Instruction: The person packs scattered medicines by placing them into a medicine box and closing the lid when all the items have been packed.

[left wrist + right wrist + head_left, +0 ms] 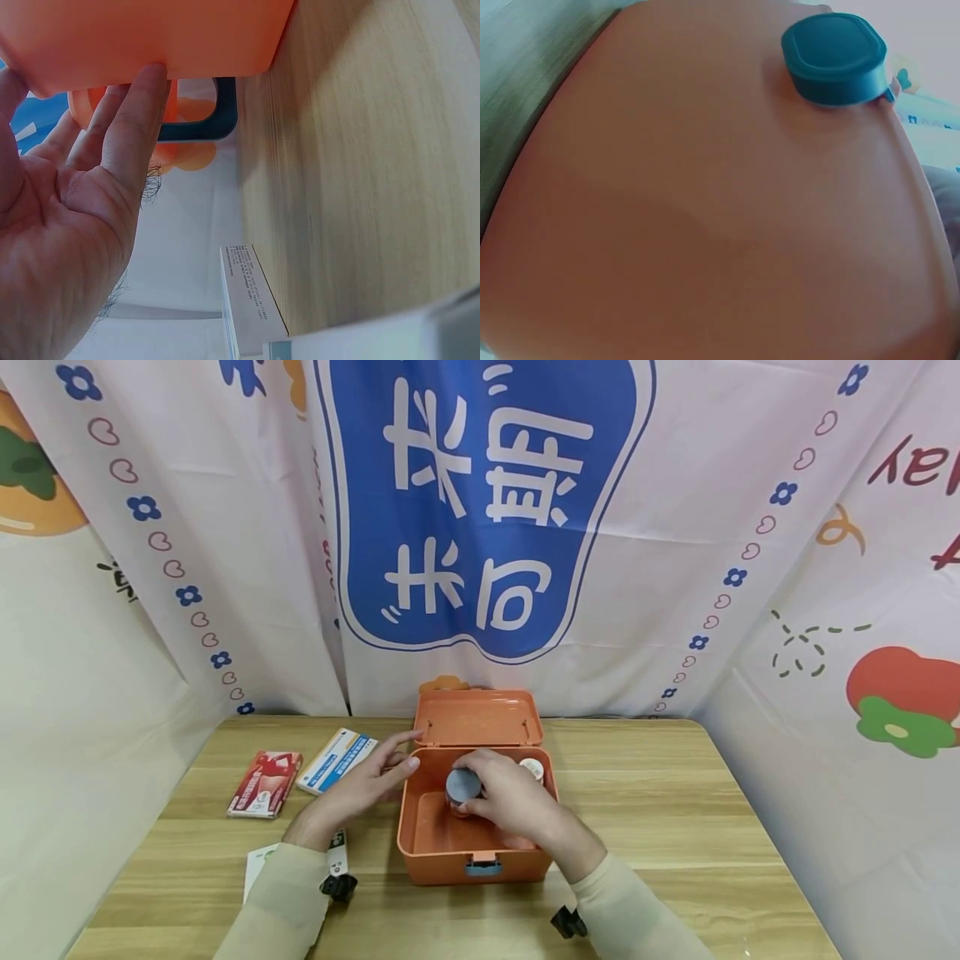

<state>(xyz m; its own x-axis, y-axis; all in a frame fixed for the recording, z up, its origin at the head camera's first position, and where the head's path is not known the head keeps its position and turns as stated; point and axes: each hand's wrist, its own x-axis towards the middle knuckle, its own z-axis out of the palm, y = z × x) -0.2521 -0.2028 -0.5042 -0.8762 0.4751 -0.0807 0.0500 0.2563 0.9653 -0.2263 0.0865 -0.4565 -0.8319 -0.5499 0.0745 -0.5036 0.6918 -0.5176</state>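
An orange lidded box (435,867) stands on the table, its lid (478,720) raised at the back. Inside it, my right hand (516,800) grips a jar with a grey-blue cap (463,785) between thumb and fingers. A bottle with a white cap (532,767) is in the box's right side, partly behind that hand. My left hand (369,787) is at the box's left edge, fingers extended. In the left wrist view, the fingertips of the left hand (82,187) touch the orange wall (150,37). The right wrist view shows only the box's outside (705,195) and its blue latch (836,56).
Left of the box lie a red-and-white carton (265,785) and a white-and-blue carton (336,762). A white carton (258,862) is partly hidden by the left forearm. A dark handle (221,116) shows at the box's back. A printed curtain (637,677) hangs behind the table.
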